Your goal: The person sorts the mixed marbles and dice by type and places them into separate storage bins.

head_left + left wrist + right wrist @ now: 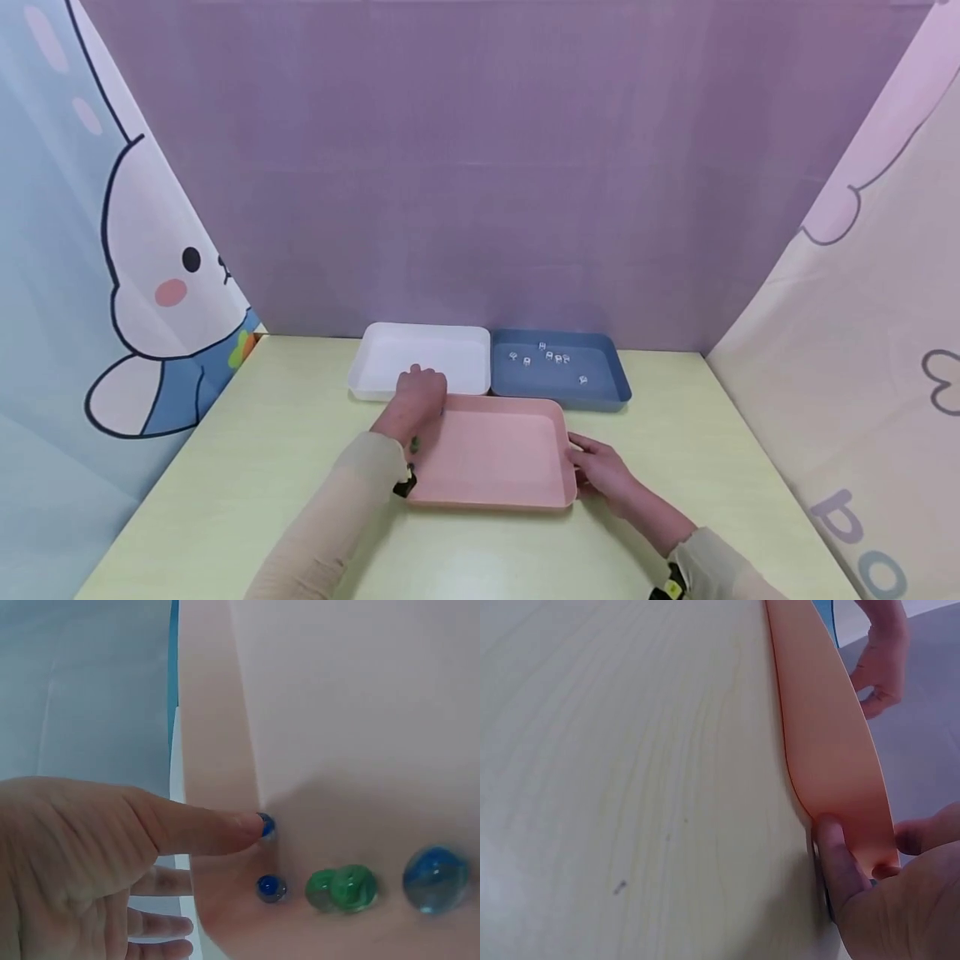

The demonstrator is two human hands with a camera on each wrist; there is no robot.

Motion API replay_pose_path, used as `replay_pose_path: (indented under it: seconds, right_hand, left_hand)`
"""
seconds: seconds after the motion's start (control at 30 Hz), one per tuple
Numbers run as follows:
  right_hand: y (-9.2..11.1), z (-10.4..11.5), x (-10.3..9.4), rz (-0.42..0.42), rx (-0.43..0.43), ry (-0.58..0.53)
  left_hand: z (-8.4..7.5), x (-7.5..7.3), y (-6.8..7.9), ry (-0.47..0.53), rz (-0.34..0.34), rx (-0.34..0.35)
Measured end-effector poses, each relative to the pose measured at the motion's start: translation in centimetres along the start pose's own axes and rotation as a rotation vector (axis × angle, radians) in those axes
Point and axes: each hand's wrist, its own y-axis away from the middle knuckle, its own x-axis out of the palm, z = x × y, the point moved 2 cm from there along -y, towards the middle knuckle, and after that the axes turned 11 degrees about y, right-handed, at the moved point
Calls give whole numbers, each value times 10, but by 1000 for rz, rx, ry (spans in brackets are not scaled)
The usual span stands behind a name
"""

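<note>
A pink rectangular tray (495, 450) lies between the two hands. At its far left corner my left hand (420, 396) grips the rim, the thumb (217, 831) over the inside and the other fingers outside the wall. The thumb's tip overlaps a blue marble (267, 825). Beside it are a second blue marble (271, 888), two green marbles (354, 887) and a larger-looking clear blue marble (435, 879), gathered along the tray's left side. My right hand (603, 471) holds the right wall, with one finger (836, 851) against its outside and others at the rim.
Behind the pink tray stand a white tray (427, 354) and, to its right, a blue tray (555, 396) with several small white-and-clear pieces (558, 358). All sit on a pale wooden table (247, 442). A purple curtain (480, 167) hangs behind, with printed cloths at both sides.
</note>
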Motion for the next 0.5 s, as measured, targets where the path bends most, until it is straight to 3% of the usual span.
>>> replay_pose_path:
  seconds: [0.5]
  right_hand:
    - [-2, -2, 1, -5, 11, 5]
  left_hand:
    - [-3, 9, -2, -49, 1, 10]
